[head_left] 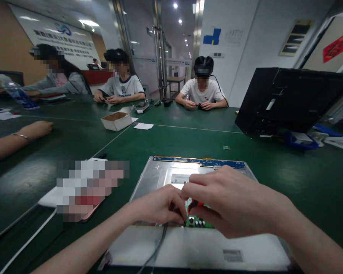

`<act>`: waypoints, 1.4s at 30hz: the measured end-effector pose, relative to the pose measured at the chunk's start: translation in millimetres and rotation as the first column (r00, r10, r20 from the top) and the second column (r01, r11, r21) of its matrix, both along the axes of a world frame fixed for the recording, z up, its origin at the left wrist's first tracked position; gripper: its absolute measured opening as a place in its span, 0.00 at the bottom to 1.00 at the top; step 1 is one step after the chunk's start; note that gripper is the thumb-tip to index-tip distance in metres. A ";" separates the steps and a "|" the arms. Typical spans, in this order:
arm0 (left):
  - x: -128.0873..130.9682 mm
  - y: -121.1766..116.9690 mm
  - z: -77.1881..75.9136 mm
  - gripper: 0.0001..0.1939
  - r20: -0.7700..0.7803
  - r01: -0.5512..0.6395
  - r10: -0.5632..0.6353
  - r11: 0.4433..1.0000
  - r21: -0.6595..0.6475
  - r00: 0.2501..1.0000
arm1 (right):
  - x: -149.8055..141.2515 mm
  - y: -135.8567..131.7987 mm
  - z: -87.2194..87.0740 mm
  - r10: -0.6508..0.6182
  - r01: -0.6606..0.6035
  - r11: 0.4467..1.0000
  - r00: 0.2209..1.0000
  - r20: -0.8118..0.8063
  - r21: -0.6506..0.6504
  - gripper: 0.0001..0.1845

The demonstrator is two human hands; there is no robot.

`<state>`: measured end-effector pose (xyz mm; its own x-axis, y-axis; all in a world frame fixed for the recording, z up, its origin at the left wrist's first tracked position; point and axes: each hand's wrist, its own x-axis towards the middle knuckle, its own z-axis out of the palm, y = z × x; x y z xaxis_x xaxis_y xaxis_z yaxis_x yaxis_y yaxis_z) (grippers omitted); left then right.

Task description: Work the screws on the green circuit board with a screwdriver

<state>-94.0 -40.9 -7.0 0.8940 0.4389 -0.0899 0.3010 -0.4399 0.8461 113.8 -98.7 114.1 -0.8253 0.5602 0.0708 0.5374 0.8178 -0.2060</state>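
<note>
A flat metal-backed display panel (pixel 144 186) lies in front of me, with a green circuit board (pixel 201 222) on it. My right hand (pixel 217 201) is above the board, its fingers closed round an orange-and-black handle (pixel 194 205) that looks like a screwdriver's; its tip is hidden. My left hand (pixel 167 205) is beside it, thumb and fingers pinched at the board's left front edge. What they pinch is too small to make out. Dark cables (pixel 161 243) run from beneath my left hand toward me. A blue circuit strip (pixel 200 161) lines the panel's far edge.
Left of the panel lie a blurred pinkish phone-like object (pixel 94 196) and a white cable (pixel 31 241). Farther back are an open box (pixel 117 121) and a black monitor (pixel 291 101). Another person's arm (pixel 20 137) rests at left; several people sit round the green table (pixel 188 140).
</note>
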 end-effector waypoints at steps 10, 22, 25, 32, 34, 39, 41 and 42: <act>0.3 -0.5 2.0 0.07 -0.010 -0.004 0.003 0.999 -0.033 1.000 | 0.4 -1.3 0.7 0.012 -0.012 1.000 1.000 0.005 -0.008 0.07; 1.1 0.1 5.5 0.05 -0.010 0.042 -0.042 0.998 0.036 0.999 | 2.1 0.9 0.1 0.002 -0.002 1.000 1.000 0.008 0.026 0.04; 0.9 -0.3 4.4 0.07 0.016 0.035 -0.035 0.999 -0.004 0.999 | 1.3 -0.4 1.0 0.018 -0.018 1.000 1.000 -0.009 -0.001 0.06; 0.5 -1.2 1.7 0.05 -0.031 0.034 -0.033 0.999 0.040 0.999 | 1.3 2.1 -2.4 -0.021 0.019 0.997 0.999 0.025 0.070 0.05; 0.6 -1.3 1.3 0.07 -0.033 0.027 -0.026 0.999 0.024 0.999 | 1.6 1.0 -2.4 -0.011 0.009 0.998 0.999 0.032 0.066 0.06; 1.4 -1.4 3.7 0.07 0.006 0.010 -0.010 1.000 0.018 1.000 | 0.7 -3.0 1.1 0.014 -0.014 1.000 1.000 0.001 -0.011 0.07; 1.8 -1.9 5.6 0.07 0.004 0.011 -0.011 1.000 0.018 1.000 | -0.2 -3.4 1.6 0.024 -0.023 0.999 1.000 0.008 -0.023 0.07; 2.0 -2.3 6.4 0.06 -0.005 0.007 -0.007 1.000 0.018 1.000 | -0.7 -3.4 1.5 0.031 -0.031 0.999 0.999 0.011 -0.018 0.07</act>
